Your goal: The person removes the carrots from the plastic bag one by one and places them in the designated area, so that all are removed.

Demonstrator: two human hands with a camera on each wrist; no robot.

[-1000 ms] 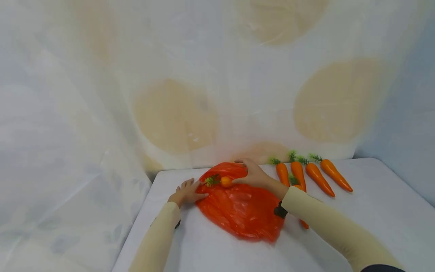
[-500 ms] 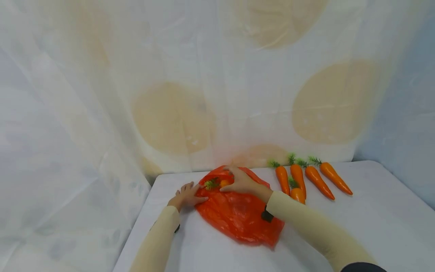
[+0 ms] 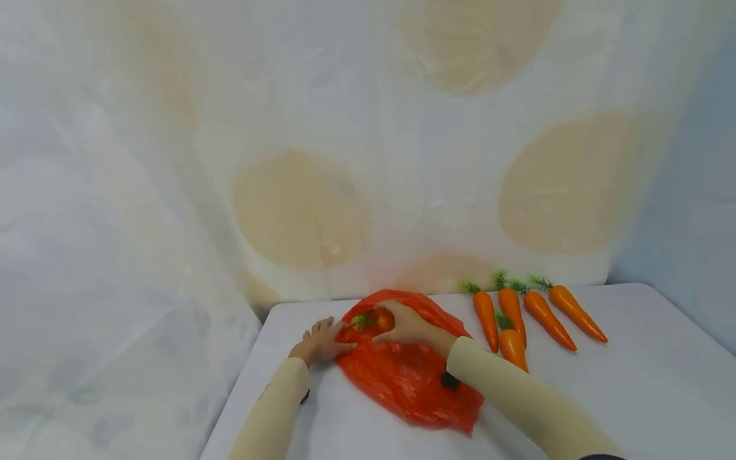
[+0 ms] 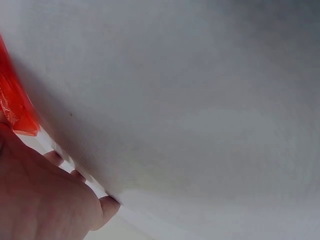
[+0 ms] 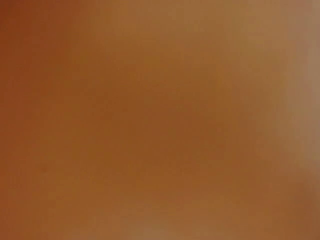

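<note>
A red plastic bag (image 3: 397, 383) lies crumpled on the table. On it is a carrot whose orange top (image 3: 385, 321) and green leaves (image 3: 362, 321) show; the rest is hidden by the bag and my right hand. My right hand (image 3: 405, 326) reaches over the carrot from the right, fingers and thumb curved round its top end. My left hand (image 3: 322, 343) rests at the bag's left edge, fingers spread, the thumb lying on the plastic. In the left wrist view my left hand (image 4: 40, 195) is beside a strip of the red bag (image 4: 17, 102). The right wrist view is an orange-brown blur.
Several carrots (image 3: 549, 319) with green tops lie at the back right of the white table (image 3: 621, 396). The lowest carrot (image 3: 513, 348) lies near my right sleeve (image 3: 517, 396). A pale curtain (image 3: 402, 191) with tan circles hangs behind the table's far edge.
My right hand has moved left over the bag and closed in round the carrot's top. My left hand has stayed at the bag's left edge. The head view has tilted slightly.
</note>
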